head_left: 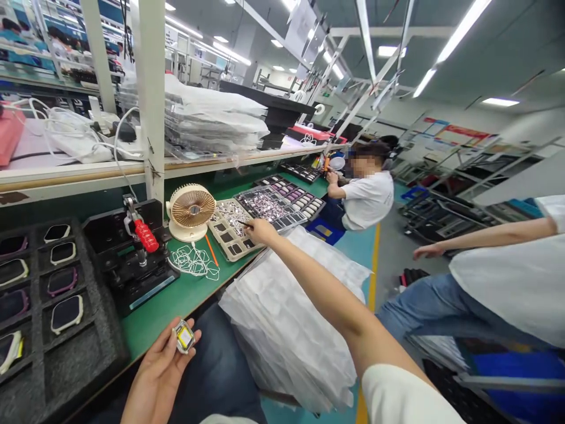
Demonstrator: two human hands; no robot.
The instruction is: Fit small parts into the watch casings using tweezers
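My left hand [159, 371] is low near my lap, fingers closed round a small watch case [184, 337] with a yellow inside. My right arm reaches far out over the green bench [168, 303]. My right hand [260, 231] pinches thin dark tweezers [244, 224] whose tip rests over a beige tray [229, 229] of small metal parts. A pile of white plastic bags [286, 318] lies under my outstretched arm.
A black foam tray [48, 294] with several watch cases lies at left, then a black clamp jig [136, 253] with a red handle, a small fan [190, 209], white wire loops [194, 262]. More parts trays [282, 203] lie beyond. One co-worker [366, 197] sits at the bench; another person's arm [481, 235] reaches in at right.
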